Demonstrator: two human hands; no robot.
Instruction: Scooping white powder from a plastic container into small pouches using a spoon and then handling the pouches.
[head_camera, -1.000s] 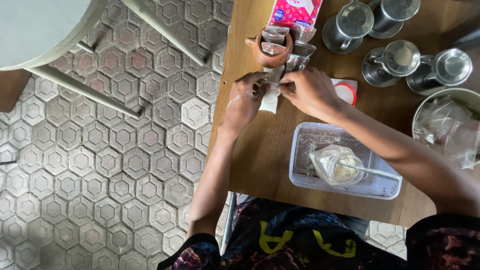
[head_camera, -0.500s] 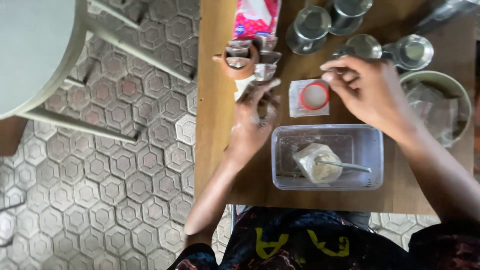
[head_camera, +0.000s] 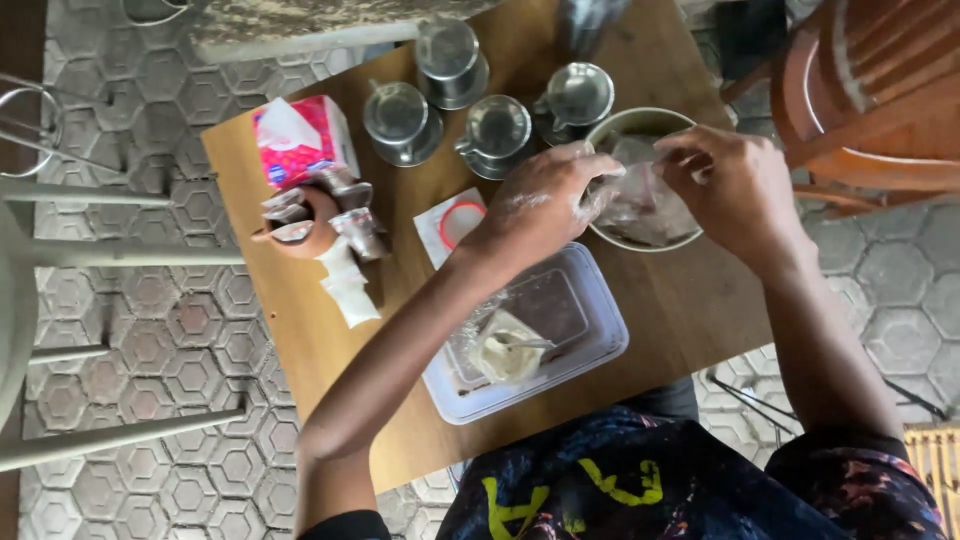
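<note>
Fingertips of both hands meet on a clear plastic bag (head_camera: 640, 205) that sits in a round bowl (head_camera: 600, 135) at the upper right of the frame: the left hand (head_camera: 540, 205), dusted white across the knuckles, pinches the bag's near edge from the left with thumb and fingers drawn together, while the right hand (head_camera: 735, 185) curls its fingers closed on the bag's upper right edge. The bag lies directly between the two hands, touching both, its crumpled length running roughly left to right across the bowl; how firmly either hand grips cannot be told through the blur. Neither hand is nearer than the other, though the left forearm crosses the centre of the frame to reach it. Just below the left wrist, at lower centre, a clear rectangular container (head_camera: 590, 330) holds a pale lump of dough (head_camera: 505, 350) with a spoon (head_camera: 535, 344) resting in it. A row of four metal cups (head_camera: 495, 130) stands along the top of the wooden table (head_camera: 300, 330), just beside the bowl. A small red-ringed lid (head_camera: 462, 222) lies left of the hand, and at upper left a pink tissue box (head_camera: 300, 135) stands by a brown holder (head_camera: 310, 230) stuffed with sachets.
</note>
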